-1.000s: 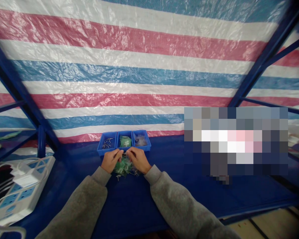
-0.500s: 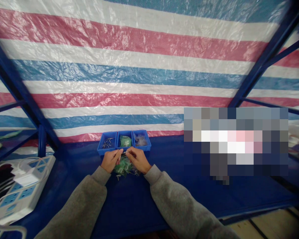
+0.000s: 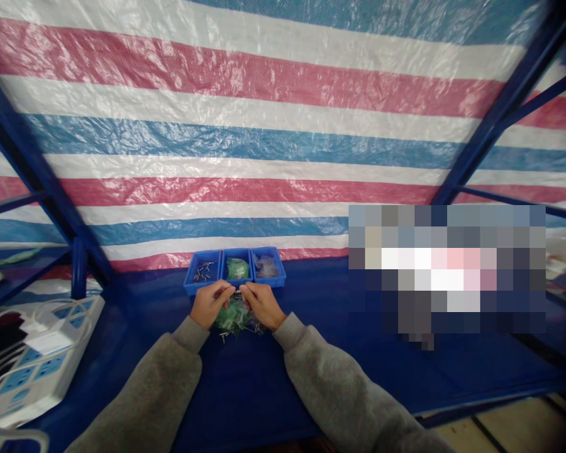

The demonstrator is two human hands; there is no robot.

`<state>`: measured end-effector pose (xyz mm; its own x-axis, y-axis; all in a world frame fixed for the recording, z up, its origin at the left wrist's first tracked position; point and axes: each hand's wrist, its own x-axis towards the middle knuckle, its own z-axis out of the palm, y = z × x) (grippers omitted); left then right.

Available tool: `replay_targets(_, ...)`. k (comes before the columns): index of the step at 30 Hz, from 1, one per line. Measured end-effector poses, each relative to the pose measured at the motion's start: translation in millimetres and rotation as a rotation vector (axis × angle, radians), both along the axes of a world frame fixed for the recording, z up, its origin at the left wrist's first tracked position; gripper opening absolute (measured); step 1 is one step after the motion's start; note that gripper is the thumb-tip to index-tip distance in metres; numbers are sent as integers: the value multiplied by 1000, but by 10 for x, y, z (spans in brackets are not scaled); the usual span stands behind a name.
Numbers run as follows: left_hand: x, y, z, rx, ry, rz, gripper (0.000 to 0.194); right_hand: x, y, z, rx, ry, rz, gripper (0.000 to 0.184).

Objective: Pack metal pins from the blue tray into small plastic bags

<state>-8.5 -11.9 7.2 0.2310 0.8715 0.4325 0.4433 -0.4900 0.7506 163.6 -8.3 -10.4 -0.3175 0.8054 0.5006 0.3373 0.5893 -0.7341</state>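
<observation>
My left hand [image 3: 209, 304] and my right hand [image 3: 263, 303] meet fingertip to fingertip over a pile of small green parts with metal pins [image 3: 234, 319] on the blue table [image 3: 273, 371]. Both hands are pinched shut on a tiny part between them, too small to name. Just behind the hands stand three small blue bins: the left bin [image 3: 202, 272] holds metal pins, the middle bin [image 3: 236, 268] holds green parts, the right bin [image 3: 266, 266] holds clear pieces.
A white power strip with blue sockets and cables [image 3: 33, 365] lies at the left. A striped red, white and blue tarp [image 3: 264, 145] hangs behind the table. Blue metal frame bars [image 3: 38, 176] rise at both sides. A blurred patch covers the right.
The fingertips of both hands, slightly apart half a second ago, have come together again over the pile. The arms have hardly moved.
</observation>
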Motion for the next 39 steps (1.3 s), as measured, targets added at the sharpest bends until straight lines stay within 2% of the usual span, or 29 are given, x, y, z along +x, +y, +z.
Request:
replay_targets(7, 11, -59, 66, 114, 199, 113, 41, -23, -18, 12, 52, -28, 26, 25)
replay_targets(13, -5, -49, 31, 106, 199, 112, 43, -14, -43, 53, 67, -49, 38, 42)
replay_targets(17, 1, -38, 10, 57, 70, 28, 27, -3, -29, 33, -18, 11, 21, 51)
replay_targets(19, 10, -44, 20, 50, 42, 7, 25, 3, -17, 22, -39, 26, 15, 52)
replay_targets(26, -5, -69, 65, 97, 122, 80, 45, -6, -11, 26, 6, 85, -3, 26)
replay_targets(32, -20, -52, 20, 61, 128, 83, 52, 5, -33, 54, 53, 33, 13, 28)
replay_targets(34, -13, -44, 13, 51, 103, 54, 46, 14, -33, 54, 63, 30, 14, 33)
replay_targets(37, 3, -36, 19, 42, 33, 31, 27, 19, -25, 39, 51, 46, 17, 37)
replay_targets(39, 13, -38, 33, 59, 20, 40, 23, 17, -21, 30, 32, 54, 14, 37)
